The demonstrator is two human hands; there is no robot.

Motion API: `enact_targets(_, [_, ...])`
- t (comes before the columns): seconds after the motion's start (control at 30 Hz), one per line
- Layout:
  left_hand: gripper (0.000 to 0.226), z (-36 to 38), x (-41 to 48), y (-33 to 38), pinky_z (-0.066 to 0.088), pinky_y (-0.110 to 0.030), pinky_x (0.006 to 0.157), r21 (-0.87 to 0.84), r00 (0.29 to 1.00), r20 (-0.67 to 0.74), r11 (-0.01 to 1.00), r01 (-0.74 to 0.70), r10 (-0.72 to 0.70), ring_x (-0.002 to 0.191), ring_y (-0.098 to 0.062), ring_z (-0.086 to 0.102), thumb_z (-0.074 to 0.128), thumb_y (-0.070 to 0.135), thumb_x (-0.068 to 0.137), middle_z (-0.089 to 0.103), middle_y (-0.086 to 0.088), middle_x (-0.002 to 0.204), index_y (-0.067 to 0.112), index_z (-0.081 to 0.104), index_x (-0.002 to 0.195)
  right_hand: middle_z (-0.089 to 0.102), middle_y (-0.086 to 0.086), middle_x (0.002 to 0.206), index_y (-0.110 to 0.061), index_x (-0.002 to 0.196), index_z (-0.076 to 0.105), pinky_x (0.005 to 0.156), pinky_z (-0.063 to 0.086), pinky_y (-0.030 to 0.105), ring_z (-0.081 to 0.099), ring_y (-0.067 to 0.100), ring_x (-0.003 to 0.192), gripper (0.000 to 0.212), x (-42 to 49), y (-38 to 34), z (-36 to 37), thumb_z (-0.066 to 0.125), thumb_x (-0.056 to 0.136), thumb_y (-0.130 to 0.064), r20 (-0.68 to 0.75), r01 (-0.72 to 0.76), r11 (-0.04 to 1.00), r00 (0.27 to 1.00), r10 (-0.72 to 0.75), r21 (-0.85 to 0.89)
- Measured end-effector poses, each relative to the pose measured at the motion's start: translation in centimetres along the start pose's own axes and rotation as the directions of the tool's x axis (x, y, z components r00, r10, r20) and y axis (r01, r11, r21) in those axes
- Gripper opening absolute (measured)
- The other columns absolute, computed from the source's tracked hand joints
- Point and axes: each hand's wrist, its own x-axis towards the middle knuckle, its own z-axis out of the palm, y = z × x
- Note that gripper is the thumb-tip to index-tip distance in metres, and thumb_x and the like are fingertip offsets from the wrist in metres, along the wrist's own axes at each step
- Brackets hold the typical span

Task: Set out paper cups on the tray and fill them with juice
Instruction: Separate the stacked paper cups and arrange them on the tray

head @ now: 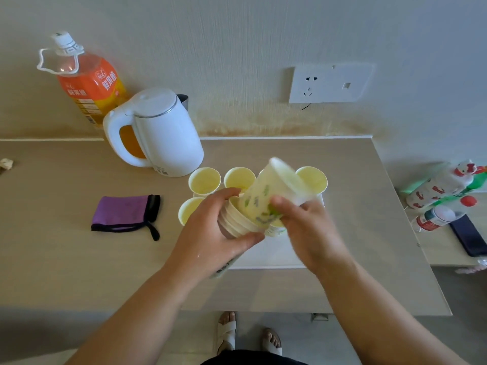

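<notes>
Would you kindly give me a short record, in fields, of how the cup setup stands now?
Left hand: grips the cup stack
Right hand: holds one tilted cup, base at the stack
Tray: white; four upright cups plainly seen, another partly hidden by the hands
Juice bottle: capped, at the wall behind the kettle
Other: purple cloth left of the tray

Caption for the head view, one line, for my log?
Left hand holds a stack of paper cups, right hand grips the outermost cup, above a white tray with cups already set out.
</notes>
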Motion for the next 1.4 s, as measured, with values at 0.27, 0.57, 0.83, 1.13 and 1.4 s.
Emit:
enact_targets(0.27, [0.063,-1.5,0.9,-1.0,0.039,0.000,0.071,-0.089,0.995,-0.076,0.994,0.059,-0.066,0.096,0.014,0.054,0.079,0.057,0.052,0.060,0.023,0.105,0.051,0.048,0.107,0.059,-0.010,0.104,-0.028,0.111,0.046,0.078,0.049,0.018,0.061,-0.003,0.092,0.067,-0.8,-1.1,-8.0,0.087,0.059,-0.017,-0.378,0.173,0.923,0.875,-0.304,-0.343])
enact_targets(0.57, [0.068,-0.9,0.7,-1.4,0.042,-0.009,0.076,-0.093,0.996,-0.030,0.992,0.085,-0.088,0.099,0.014,0.054,0.072,0.063,0.047,0.059,0.026,0.108,0.055,0.047,0.109,0.054,-0.019,0.113,-0.027,0.122,0.043,0.083,0.045,0.019,0.057,-0.001,0.100,0.071,-1.4,6.0,-10.8,0.083,0.068,-0.006,-0.401,-0.117,0.836,0.907,-0.130,-0.536])
enact_targets(0.83, [0.071,-1.0,0.5,-1.9,0.044,-0.013,0.078,-0.101,0.995,-0.021,0.990,0.098,-0.101,0.098,0.011,0.056,0.070,0.066,0.044,0.059,0.023,0.108,0.054,0.047,0.111,0.054,-0.025,0.106,-0.024,0.125,0.043,0.084,0.043,0.025,0.056,0.004,0.098,0.068,-0.6,6.8,-11.0,0.082,0.070,-0.008,-0.419,-0.186,0.801,0.904,-0.087,-0.569])
enact_targets(1.13, [0.076,-0.4,0.5,-2.1,0.042,-0.010,0.078,-0.085,0.997,-0.028,0.994,0.070,-0.073,0.101,0.012,0.053,0.072,0.065,0.040,0.056,0.030,0.110,0.054,0.042,0.109,0.043,-0.014,0.132,-0.019,0.147,0.021,0.103,0.038,0.030,0.044,0.009,0.125,0.101,-1.3,7.7,-11.9,0.080,0.068,0.005,-0.382,-0.150,0.835,0.921,-0.077,-0.529])
enact_targets(1.4, [0.077,0.6,-0.2,-2.4,0.039,0.000,0.069,-0.040,0.996,-0.075,0.998,0.054,-0.057,0.093,0.015,0.054,0.090,0.052,0.042,0.058,0.023,0.101,0.044,0.044,0.103,0.051,-0.002,0.104,-0.019,0.102,0.052,0.069,0.038,0.013,0.045,0.004,0.077,0.018,-5.0,5.8,-7.8,0.054,0.084,-0.023,-0.063,0.299,0.424,0.751,-0.657,-0.855])
